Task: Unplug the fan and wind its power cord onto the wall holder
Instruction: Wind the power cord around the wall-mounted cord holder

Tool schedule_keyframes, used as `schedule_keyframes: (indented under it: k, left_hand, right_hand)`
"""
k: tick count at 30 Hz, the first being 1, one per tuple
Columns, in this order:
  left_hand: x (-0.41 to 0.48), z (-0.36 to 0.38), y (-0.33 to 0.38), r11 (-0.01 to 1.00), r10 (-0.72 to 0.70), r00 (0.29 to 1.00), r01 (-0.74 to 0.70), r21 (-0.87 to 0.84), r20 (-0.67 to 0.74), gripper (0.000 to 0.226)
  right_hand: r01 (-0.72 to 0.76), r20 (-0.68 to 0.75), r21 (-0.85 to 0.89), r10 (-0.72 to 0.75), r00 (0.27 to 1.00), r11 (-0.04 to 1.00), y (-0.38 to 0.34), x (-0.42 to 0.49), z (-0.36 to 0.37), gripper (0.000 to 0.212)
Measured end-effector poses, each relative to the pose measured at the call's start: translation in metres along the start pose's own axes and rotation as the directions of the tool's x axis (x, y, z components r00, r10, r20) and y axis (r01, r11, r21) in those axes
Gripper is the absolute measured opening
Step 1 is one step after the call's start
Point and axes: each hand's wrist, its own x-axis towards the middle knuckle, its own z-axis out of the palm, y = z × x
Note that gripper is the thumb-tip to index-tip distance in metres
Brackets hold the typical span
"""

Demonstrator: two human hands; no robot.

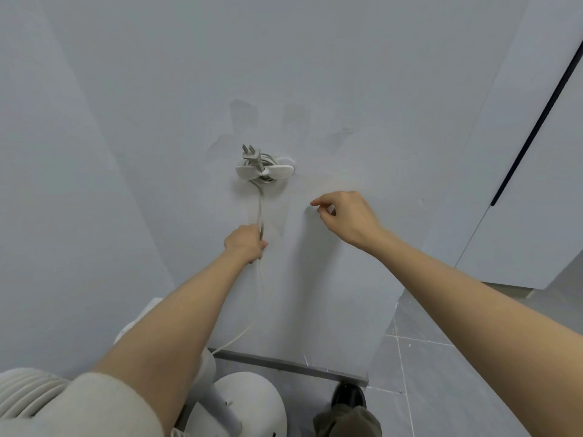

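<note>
A white wall holder (277,172) with two flat wings is fixed to the grey wall. Several turns of the white power cord sit wound behind its wings. The grey plug (251,154) sticks up at the holder's left, prongs pointing up. The power cord (260,212) drops straight down from the holder into my left hand (245,243), which is shut around it. Below that hand the cord runs down toward the white fan (217,395) at the floor. My right hand (345,217) hovers right of the cord, fingers loosely curled, holding nothing.
The fan's round base (252,402) and post stand at the bottom centre against a dark baseboard (284,364). My shoe (348,395) rests on the grey tiled floor at the lower right. A white door with a black handle strip (536,127) is at the right.
</note>
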Motion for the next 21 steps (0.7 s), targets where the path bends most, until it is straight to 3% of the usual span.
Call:
schedule_keyframes:
  k: [8, 12, 18, 21]
  left_hand:
    - [-0.005, -0.009, 0.004, 0.99, 0.059, 0.987, -0.078, 0.119, 0.152, 0.051]
    - [-0.019, -0.026, 0.008, 0.998, 0.061, 0.984, -0.061, -0.005, 0.17, 0.05]
    - [-0.055, -0.07, 0.025, 0.987, 0.0, 0.996, 0.014, -0.16, 0.087, 0.052]
    - [-0.067, -0.094, 0.037, 0.952, -0.004, 0.999, 0.014, -0.305, 0.032, 0.028]
  right_hand:
    - [-0.053, 0.003, 0.022, 0.053, 0.999, 0.998, 0.001, -0.002, 0.0, 0.03]
    - [-0.082, -0.013, 0.009, 0.082, 0.997, 0.997, -0.005, -0.011, -0.011, 0.03]
    - [-0.105, -0.042, 0.036, 0.107, 0.993, 0.994, -0.017, -0.029, -0.041, 0.031]
    - [-0.116, -0.089, 0.089, 0.124, 0.988, 0.989, -0.027, -0.036, -0.061, 0.031]
